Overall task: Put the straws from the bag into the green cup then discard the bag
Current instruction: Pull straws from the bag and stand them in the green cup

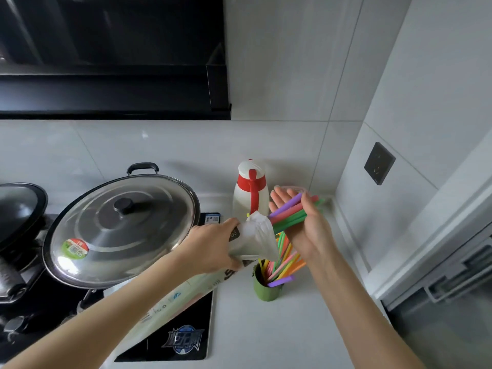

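Note:
My left hand (210, 249) grips a crumpled clear plastic bag (255, 238) above the counter, its mouth pointing right. A bundle of green, pink and purple straws (290, 214) sticks out of the bag and lies across my right hand (306, 225). The thumb presses on the bundle while the fingers stay spread. Below both hands stands the green cup (266, 286), with several coloured straws (282, 265) leaning out of it to the right.
A white jug with a red lid (250, 193) stands behind the hands by the wall. Left of it sits a wok under a steel lid (122, 227), on a black hob (183, 339). A long printed package (173, 302) lies under my left forearm. The wall corner is close on the right.

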The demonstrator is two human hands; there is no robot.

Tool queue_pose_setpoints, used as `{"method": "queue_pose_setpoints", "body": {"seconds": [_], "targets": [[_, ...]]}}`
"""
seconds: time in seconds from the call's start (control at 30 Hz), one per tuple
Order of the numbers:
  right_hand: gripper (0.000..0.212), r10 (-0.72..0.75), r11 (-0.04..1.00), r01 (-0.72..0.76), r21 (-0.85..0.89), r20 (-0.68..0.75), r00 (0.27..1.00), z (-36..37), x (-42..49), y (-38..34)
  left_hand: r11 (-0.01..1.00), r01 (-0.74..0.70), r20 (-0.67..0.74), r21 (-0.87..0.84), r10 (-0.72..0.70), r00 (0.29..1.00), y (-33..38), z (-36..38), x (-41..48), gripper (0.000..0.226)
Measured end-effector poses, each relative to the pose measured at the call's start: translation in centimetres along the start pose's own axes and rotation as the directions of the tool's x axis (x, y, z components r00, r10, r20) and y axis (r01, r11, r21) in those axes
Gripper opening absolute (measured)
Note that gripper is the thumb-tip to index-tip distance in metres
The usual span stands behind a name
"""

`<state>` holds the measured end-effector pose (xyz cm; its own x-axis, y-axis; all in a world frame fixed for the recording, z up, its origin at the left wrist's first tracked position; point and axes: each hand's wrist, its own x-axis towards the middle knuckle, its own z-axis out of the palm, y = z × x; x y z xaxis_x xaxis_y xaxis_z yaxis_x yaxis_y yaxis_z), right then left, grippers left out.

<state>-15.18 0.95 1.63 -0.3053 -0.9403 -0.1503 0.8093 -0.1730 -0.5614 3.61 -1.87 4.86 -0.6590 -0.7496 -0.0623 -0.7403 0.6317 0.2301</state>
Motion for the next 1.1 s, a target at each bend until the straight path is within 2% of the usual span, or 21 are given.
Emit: {"method": "queue_pose_setpoints", "body": {"seconds": [0.1, 0.2, 0.3, 0.47, 0.7, 0.8, 0.97, 1.1], "targets": [[0.036, -0.061, 0.996, 0.063, 0.059, -0.044, 0.997, 0.6, 0.0, -0.9, 0.999, 0.002, 0.017, -0.036, -0.001, 1.0, 0.1, 0.4, 0.1, 0.064], [0.041, -0.168, 0.98, 0.181, 0.084, -0.15, 0.974, 0.6, 0.2, -2.5, 1.0, 0.019, 0.007, -0.019, -0.019, 1.0, 0.3, 1.3, -0.4, 0.064], [0.045, -0.27, 0.96, 0.279, 0.005, -0.226, 0.936, 0.2, 0.3, -4.8, 0.999, 0.039, -0.02, 0.008, -0.039, 0.999, 0.2, 2.5, -1.0, 0.063], [0.045, -0.378, 0.926, 0.366, -0.097, -0.268, 0.886, -0.8, 0.3, -8.6, 0.997, 0.067, -0.054, 0.035, -0.065, 0.996, -0.4, 3.7, -2.1, 0.054], [0.044, -0.502, 0.864, 0.439, -0.248, -0.352, 0.79, -1.9, -0.1, -12.1, 0.987, 0.157, -0.054, 0.013, -0.156, 0.986, -2.0, 3.9, -3.4, 0.046], [0.047, -0.558, 0.817, 0.451, -0.359, -0.301, 0.773, -1.6, 0.5, -10.6, 0.978, 0.207, -0.085, 0.023, -0.205, 0.975, -2.8, 4.0, -3.5, 0.046], [0.048, -0.52, 0.806, 0.436, -0.4, -0.127, 0.845, -0.9, 2.2, -4.6, 0.97, 0.244, -0.105, -0.001, -0.242, 0.964, -3.2, 3.6, -3.4, 0.053], [0.049, -0.523, 0.765, 0.454, -0.457, -0.03, 0.852, 0.5, 2.5, -2.8, 0.967, 0.254, -0.113, -0.001, -0.253, 0.961, -3.1, 3.4, -3.2, 0.053]]}}
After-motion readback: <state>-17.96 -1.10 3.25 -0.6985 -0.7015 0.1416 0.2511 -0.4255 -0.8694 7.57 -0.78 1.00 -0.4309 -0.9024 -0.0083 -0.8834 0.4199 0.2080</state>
